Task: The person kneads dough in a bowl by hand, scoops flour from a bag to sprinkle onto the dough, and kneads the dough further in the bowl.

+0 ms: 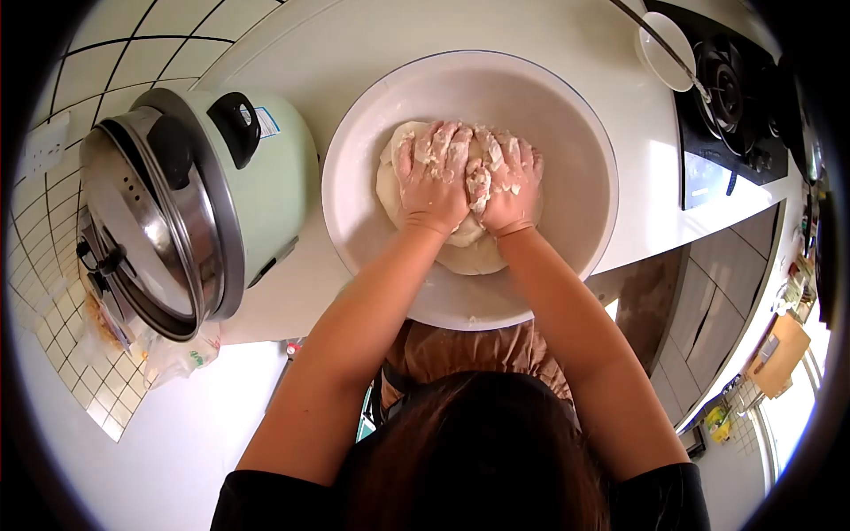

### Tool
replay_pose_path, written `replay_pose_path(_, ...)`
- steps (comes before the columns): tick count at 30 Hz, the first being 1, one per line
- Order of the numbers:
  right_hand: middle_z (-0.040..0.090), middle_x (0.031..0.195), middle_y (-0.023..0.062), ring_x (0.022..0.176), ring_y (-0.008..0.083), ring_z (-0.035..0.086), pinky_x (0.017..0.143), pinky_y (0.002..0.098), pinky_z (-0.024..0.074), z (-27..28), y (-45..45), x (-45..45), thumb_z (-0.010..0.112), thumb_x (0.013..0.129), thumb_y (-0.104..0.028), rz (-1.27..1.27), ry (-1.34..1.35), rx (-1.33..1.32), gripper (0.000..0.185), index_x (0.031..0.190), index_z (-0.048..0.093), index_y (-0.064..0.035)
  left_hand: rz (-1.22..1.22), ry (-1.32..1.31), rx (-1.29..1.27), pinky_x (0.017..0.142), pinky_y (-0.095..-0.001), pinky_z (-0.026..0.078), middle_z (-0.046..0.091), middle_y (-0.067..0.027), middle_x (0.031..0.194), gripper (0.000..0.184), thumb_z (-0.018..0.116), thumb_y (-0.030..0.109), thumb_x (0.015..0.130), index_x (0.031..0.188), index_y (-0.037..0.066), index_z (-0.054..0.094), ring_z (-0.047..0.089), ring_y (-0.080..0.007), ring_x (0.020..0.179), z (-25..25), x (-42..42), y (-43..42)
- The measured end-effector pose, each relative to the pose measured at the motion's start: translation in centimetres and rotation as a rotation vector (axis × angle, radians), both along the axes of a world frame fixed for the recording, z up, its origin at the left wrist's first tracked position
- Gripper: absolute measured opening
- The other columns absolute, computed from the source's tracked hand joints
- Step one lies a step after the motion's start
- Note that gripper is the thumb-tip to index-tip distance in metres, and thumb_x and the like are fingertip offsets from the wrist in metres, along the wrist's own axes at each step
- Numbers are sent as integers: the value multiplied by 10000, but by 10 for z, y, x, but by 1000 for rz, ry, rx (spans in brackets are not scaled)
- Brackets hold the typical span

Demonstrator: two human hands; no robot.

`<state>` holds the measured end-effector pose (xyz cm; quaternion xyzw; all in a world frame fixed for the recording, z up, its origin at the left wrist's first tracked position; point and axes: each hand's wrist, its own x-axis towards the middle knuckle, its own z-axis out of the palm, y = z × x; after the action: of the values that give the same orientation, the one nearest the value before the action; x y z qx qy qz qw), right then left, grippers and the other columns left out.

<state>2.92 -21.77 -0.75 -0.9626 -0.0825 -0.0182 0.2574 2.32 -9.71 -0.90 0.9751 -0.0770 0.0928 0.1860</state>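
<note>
A large pale mass of dough [474, 258] lies in a wide white basin [571, 150] with a thin blue rim. Both hands press down on the dough side by side, with sticky bits clinging to the fingers. My left hand [432, 181] has its fingers bent over the upper left part of the dough. Close against it, my right hand [507, 186] grips the upper right part, its thumb next to the left hand. The fingertips are partly sunk in or hidden by dough.
Left of the basin stands a pale green rice cooker [274, 168] with a metal steamer and lid [142, 221]. A white bowl [664, 51] sits near the black gas stove [730, 97] at the right. The basin rests on a white counter [496, 31] at its front edge.
</note>
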Motion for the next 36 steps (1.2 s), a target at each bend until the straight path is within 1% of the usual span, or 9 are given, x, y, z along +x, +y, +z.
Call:
replay_pose_path(8,552,1166,103,1132,324,461,967,491,333,-4,-8,9,478,859,-371,-21,125,24,397,1195,549,-171,28,-19,-37,1042,-411,253,521,-70,1261,413,504,354,857,1188,119,577,458,-232,1173,-6,14,-6)
replay_pose_path(12,469,1320,97,1216,354,396,1047,503,275,-11,-43,26,472,897,-357,325,328,301,446,1302,451,-171,291,413,-1445,1129,-326,123,426,-100,1385,563,296,425,963,1334,30,449,322,-211,1321,39,24,5)
replay_pose_path(13,448,1351,91,1237,358,380,1059,505,264,-5,-46,31,475,901,-349,461,357,347,467,1324,429,-156,284,331,-1541,1120,-350,157,430,-101,1386,521,292,390,964,1285,33,494,348,-199,1313,51,24,17)
replay_pose_path(17,380,1404,144,1307,413,301,1069,553,233,43,9,-23,488,886,-270,1,101,-51,545,1367,365,-45,271,240,-1369,1096,-373,215,550,-111,1218,524,297,416,971,1142,-2,562,438,-217,1217,95,-6,48)
replay_pose_path(22,413,1373,111,1291,335,349,1046,591,225,14,13,-17,534,839,-386,111,-88,-137,537,1341,442,-217,372,185,-1380,1064,-380,265,587,-119,1125,471,302,373,978,1083,-6,561,501,-214,1125,88,-62,52)
replay_pose_path(29,415,1376,66,1302,300,339,1072,570,187,-2,22,-4,513,842,-421,75,-66,-125,527,1336,435,-256,392,154,-1417,1008,-348,324,585,-111,1096,404,286,279,989,1079,-7,557,514,-207,1077,84,-78,28)
replay_pose_path(33,345,1446,103,1347,303,289,1068,543,232,21,-6,16,488,880,-447,316,278,-16,538,1358,421,-209,416,59,-1332,989,-333,340,581,-103,1103,367,310,250,985,1093,6,561,517,-201,1069,101,-85,37)
replay_pose_path(34,309,1467,137,1317,313,354,1039,454,333,41,-27,40,531,875,-428,532,480,60,567,1351,426,-140,438,62,-1321,986,-330,342,578,-104,1110,362,317,248,984,1098,8,562,517,-202,1069,103,-87,39)
replay_pose_path(36,346,1439,127,1242,279,431,987,414,389,109,-46,81,549,876,-431,614,848,-31,580,1340,430,-104,518,154,-1355,977,-324,348,565,-118,1133,363,327,253,984,1109,7,563,518,-212,1068,94,-93,44)
